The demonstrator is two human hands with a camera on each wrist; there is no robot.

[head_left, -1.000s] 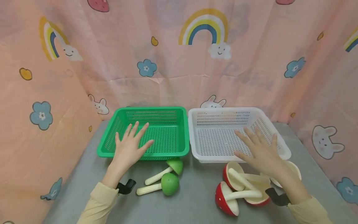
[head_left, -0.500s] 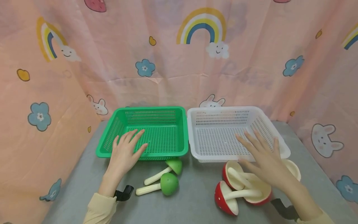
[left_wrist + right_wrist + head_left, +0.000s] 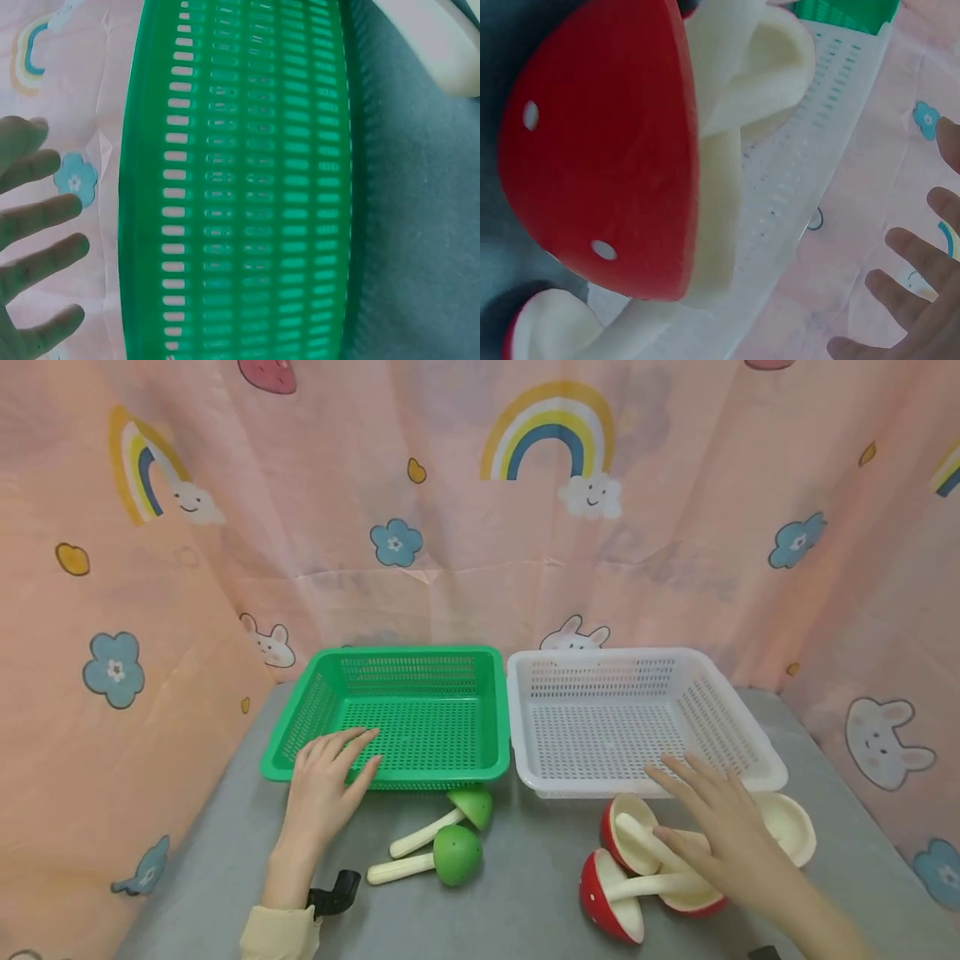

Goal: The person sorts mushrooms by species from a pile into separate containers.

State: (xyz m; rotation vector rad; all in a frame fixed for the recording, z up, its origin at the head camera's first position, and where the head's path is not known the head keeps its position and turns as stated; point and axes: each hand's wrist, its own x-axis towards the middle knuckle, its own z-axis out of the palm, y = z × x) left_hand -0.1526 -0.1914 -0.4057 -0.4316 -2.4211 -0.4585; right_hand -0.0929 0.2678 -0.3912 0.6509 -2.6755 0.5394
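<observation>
My left hand (image 3: 322,789) hovers over the near left corner of the green basket (image 3: 495,718), fingers loosely extended and holding nothing. To its right, two toy mushrooms with green caps lie on the table: a nearer green mushroom (image 3: 456,855) and a farther green mushroom (image 3: 472,807) close to the basket's front. My right hand (image 3: 723,827) hangs with spread fingers above a pile of several red-capped toy mushrooms, partly hiding them. One red mushroom (image 3: 600,897) lies at the pile's near left; a big red cap (image 3: 607,150) fills much of the right wrist view.
A white basket (image 3: 525,760) stands right beside the green one, both at the back of the grey table (image 3: 510,893). Behind and at the sides hangs a pink curtain (image 3: 465,585) printed with rainbows, flowers and rabbits.
Both hands have drawn back toward the near edge and lowered. The left hand's fingers have come closer together. The baskets and mushrooms have stayed in place.
</observation>
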